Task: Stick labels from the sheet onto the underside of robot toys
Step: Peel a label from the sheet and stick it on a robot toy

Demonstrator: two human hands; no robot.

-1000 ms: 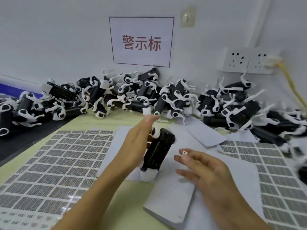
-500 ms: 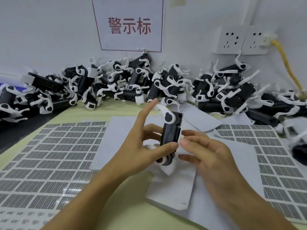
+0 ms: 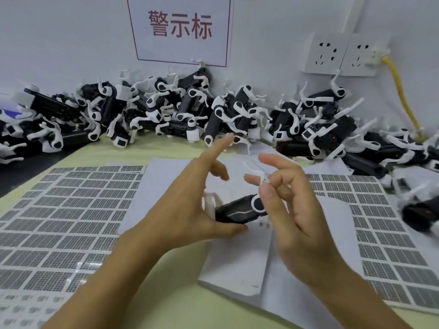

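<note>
A black robot toy (image 3: 237, 211) with white legs lies sideways over the white paper, held between both hands. My left hand (image 3: 187, 207) has its thumb under the body, its fingers behind it and its index finger pointing up. One of the toy's white legs is pinched at the top between thumb and fingers of my right hand (image 3: 294, 210). No label shows on the toy from here. A label sheet (image 3: 71, 210) of small grey printed labels lies at the left and a second label sheet (image 3: 380, 224) at the right.
A long pile of black and white robot toys (image 3: 190, 110) runs along the wall at the back. White backing papers (image 3: 235, 264) lie under my hands. Wall sockets (image 3: 337, 54), a yellow cable (image 3: 403, 98) and a sign (image 3: 180, 27) hang behind.
The toy has gone from upright to lying sideways. My right hand left the toy's side and now pinches a white leg. My left index finger has lifted.
</note>
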